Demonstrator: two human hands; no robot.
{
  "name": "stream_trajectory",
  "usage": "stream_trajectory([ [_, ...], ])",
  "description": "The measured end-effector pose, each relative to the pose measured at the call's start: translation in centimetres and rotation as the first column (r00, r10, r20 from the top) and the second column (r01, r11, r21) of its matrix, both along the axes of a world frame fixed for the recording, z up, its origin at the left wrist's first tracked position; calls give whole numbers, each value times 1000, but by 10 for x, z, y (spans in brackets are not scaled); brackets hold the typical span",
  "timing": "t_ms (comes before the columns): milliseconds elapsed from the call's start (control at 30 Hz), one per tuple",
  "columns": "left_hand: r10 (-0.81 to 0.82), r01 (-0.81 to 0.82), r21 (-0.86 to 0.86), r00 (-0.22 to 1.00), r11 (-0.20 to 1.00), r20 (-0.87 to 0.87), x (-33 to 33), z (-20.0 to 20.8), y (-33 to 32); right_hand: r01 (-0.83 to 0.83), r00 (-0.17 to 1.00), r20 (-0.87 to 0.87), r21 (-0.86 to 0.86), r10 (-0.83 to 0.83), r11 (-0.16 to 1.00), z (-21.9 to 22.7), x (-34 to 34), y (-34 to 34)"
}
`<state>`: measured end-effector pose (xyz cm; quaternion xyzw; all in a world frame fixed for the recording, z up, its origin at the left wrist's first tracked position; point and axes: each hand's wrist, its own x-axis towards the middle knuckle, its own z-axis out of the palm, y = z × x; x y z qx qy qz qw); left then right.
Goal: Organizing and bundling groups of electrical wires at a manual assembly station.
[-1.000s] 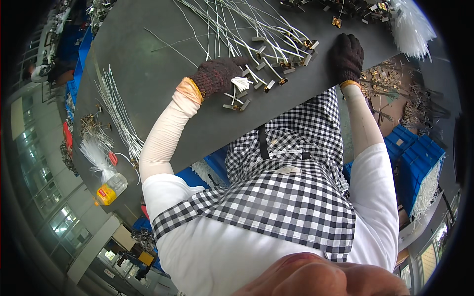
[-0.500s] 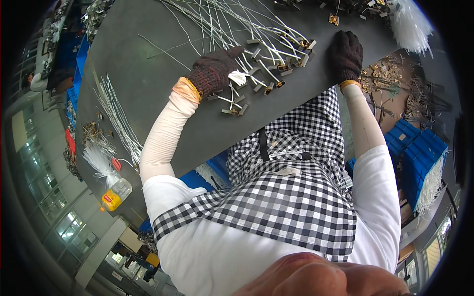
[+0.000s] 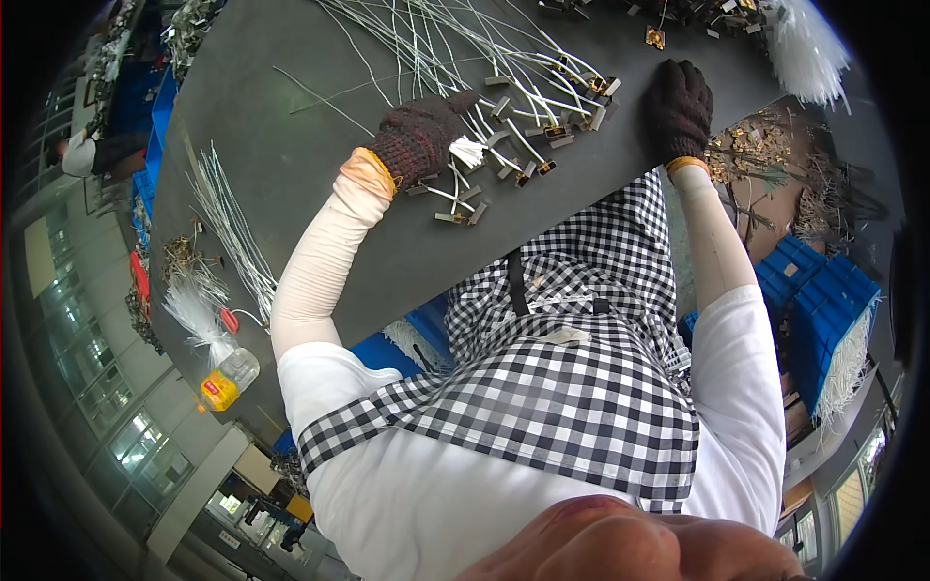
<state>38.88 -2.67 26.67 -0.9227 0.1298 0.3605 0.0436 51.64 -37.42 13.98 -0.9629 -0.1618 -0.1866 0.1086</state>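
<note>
My left hand (image 3: 417,140), in a dark knitted glove, is closed around a bundle of white wires (image 3: 467,152) whose ends poke out beside the palm. It rests on the grey table among white cables (image 3: 426,48) that fan out toward the far edge. Several of these cables end in small metal connectors (image 3: 596,89), grey and brass-coloured, to the right of that hand. Other loose connectors (image 3: 460,213) lie just nearer to me. My right hand (image 3: 678,111), gloved alike, lies flat at the table's right edge with nothing visible in it.
Thin wires (image 3: 237,232), a white plastic tuft (image 3: 199,315) and a yellow-labelled bottle (image 3: 230,381) sit along the table's left side. Another white bundle (image 3: 806,53) and a connector pile (image 3: 712,15) occupy the far right. Blue crates (image 3: 823,300) stand at the right, below table height.
My hands stay almost in place. A couple of connectors right of my left hand have shifted slightly left. A person in the left background has moved a little.
</note>
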Motion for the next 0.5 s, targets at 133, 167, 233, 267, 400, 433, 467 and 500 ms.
stream_trajectory([
  [133,210,-210,-9,977,978,-38,6,0,-11,-9,999,44,30,8,999,-1,-1,1],
  [167,68,-71,63,997,996,39,6,0,-14,-7,999,42,31,5,999,-1,-2,1],
  [233,113,-112,55,994,992,-9,13,4,-18,7,1000,-3,15,-7,1000,7,-3,5],
  [267,156,-153,50,986,987,-58,15,6,-18,5,1000,-3,15,-4,1000,5,-2,5],
  [400,16,-8,106,998,994,-66,8,7,-17,-16,1000,26,26,15,1000,1,2,-1],
  [433,17,-10,107,998,994,-64,6,4,-14,-12,1000,20,22,12,1000,4,2,-1],
  [467,102,-95,81,991,992,-90,5,3,-11,-14,1000,22,23,13,1000,4,2,0],
  [500,182,-176,59,976,983,-121,5,5,-12,-14,1000,29,27,13,1000,3,2,-1],
])
